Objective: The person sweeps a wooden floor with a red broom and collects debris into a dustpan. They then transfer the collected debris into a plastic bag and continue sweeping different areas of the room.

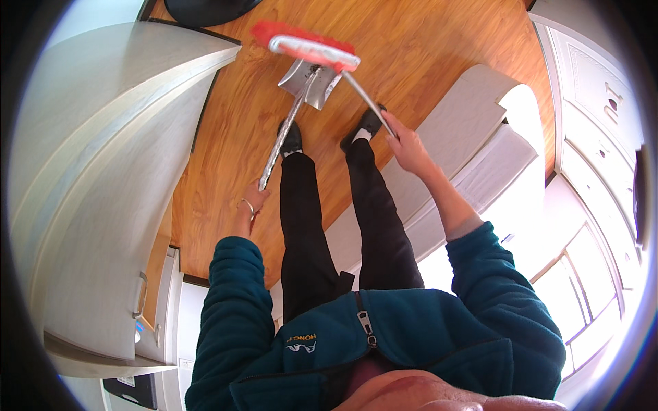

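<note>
My left hand (254, 196) is closed around the upper end of a long silvery dustpan handle. The metal dustpan (319, 92) at its far end is down by the wood floor, just ahead of my shoes. In my right hand (411, 147) is the grey stick of a broom (312, 50) with red bristles and a white-and-red head. The broom head is slightly blurred and lies across the far side of the dustpan, hiding part of it. From this view I cannot tell whether the two touch.
A pale curved cabinet (103, 157) fills the left side. White furniture with a rounded end (504, 92) stands to the right of my legs. A black round object (209, 8) rests on the wood floor (445, 41) at the far left. White drawers (596, 103) line the far right.
</note>
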Demonstrator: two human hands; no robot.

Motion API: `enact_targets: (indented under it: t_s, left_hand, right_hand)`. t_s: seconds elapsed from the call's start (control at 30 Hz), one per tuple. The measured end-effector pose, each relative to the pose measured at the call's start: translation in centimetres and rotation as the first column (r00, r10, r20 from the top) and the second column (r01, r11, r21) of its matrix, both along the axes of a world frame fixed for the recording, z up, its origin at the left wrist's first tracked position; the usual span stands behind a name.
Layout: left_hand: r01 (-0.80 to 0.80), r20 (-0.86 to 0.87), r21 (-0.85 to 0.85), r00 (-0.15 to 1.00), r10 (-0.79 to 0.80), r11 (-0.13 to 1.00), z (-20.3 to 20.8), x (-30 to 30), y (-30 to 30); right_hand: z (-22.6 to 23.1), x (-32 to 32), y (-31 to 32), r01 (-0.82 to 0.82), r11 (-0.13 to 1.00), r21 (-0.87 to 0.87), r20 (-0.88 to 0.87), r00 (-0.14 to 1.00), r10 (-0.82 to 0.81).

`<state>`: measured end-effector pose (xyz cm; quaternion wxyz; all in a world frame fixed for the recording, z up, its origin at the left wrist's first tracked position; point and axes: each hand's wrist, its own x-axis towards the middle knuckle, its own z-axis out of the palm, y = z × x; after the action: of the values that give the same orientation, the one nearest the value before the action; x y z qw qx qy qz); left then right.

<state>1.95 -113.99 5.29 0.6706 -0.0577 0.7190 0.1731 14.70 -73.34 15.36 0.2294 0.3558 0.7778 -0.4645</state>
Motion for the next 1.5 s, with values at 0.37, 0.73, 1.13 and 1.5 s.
enact_targets:
  t_s: [0.37,0.73,1.13,1.5]
  left_hand:
    - [0.078,-0.009,-0.068,0.997,-0.078,0.995,-0.3,-0.5,-1.0]
    - [0.073,-0.029,-0.035,0.997,-0.074,0.997,-1.4,0.2,-2.2]
    - [0.186,-0.087,-0.090,0.977,-0.194,0.978,-0.5,-3.2,-2.6]
    - [0.260,-0.063,-0.131,0.961,-0.270,0.957,0.9,-5.5,-1.6]
  right_hand:
    - [-4.0,-1.4,-1.0,-0.040,0.995,-0.094,-0.026,0.999,0.037]
    - [-7.2,-4.7,0.3,-0.057,0.995,-0.087,-0.060,0.997,0.052]
    - [-7.8,5.0,11.2,0.387,0.901,0.196,0.089,0.908,-0.409]
    - [-6.3,0.2,-5.1,0.458,0.817,-0.350,0.085,0.884,-0.459]
